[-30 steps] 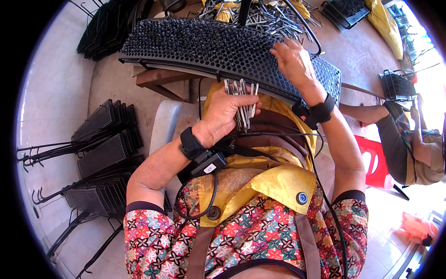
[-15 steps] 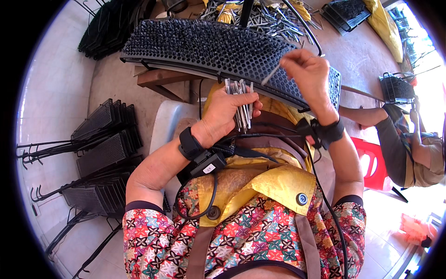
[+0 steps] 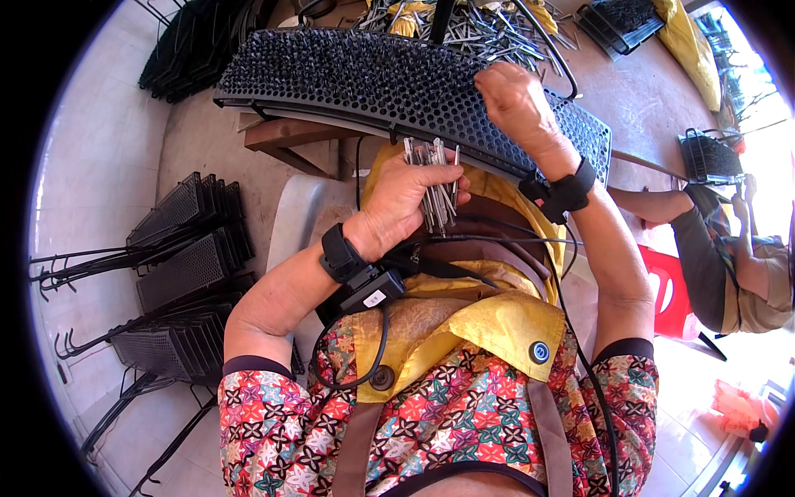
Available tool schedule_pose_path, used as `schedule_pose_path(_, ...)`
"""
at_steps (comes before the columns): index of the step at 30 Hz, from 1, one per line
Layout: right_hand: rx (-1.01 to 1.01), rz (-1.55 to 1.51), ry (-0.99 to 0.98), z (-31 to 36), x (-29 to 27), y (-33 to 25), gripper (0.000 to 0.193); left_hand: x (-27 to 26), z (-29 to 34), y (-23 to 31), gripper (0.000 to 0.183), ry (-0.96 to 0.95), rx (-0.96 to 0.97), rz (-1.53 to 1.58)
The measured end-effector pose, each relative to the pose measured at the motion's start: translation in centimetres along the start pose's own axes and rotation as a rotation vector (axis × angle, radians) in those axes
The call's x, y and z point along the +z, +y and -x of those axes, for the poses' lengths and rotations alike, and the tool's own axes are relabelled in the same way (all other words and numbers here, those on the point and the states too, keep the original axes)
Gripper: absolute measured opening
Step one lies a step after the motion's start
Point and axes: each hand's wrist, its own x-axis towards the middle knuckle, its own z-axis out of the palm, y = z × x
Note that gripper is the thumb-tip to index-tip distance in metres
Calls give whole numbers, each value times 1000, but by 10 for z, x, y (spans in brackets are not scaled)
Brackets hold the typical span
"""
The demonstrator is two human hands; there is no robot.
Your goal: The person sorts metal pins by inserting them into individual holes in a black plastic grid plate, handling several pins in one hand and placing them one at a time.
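Observation:
My left hand (image 3: 393, 199) is closed around a bundle of thin silvery metal rods (image 3: 439, 207), held below the front edge of a long black perforated rack (image 3: 451, 124). Dark upright pieces fill many of the rack's holes on the left and along the back; holes toward the front and right show bare. Over the right part of the rack, my right hand (image 3: 517, 103) has its fingers pinched together. Whatever those fingertips hold is hidden behind the hand.
Loose metal rods (image 3: 505, 41) lie heaped on the brown table (image 3: 625, 95) behind the rack. Stacked black perforated racks (image 3: 186, 282) with long hooks stand at left. Another person (image 3: 758, 273) works at right beside a red stool (image 3: 667, 286). A cable hangs across my front.
My right hand has moved left and farther over the rack, and the thin metal rod seen in its fingers is now out of sight. My left hand stays nearly still with its bundle.

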Motion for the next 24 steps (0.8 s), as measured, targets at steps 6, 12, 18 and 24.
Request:
schedule_pose_path(6, 435, -391, -107, 8, -20, -45, 12, 1, 2, 1, 16, 22, 13, 22)
schedule_pose_path(12, 912, -992, -322, 21, -33, -70, 13, 4, 2, 1, 14, -44, 29, -35)
schedule_pose_path(18, 698, -541, -142, 29, -31, -68, 9, 3, 2, 1, 14, 55, 71, -87)
schedule_pose_path(24, 647, -228, 266, 9, -39, -29, 6, 1, 0, -3, 15, 42, 17, 2)
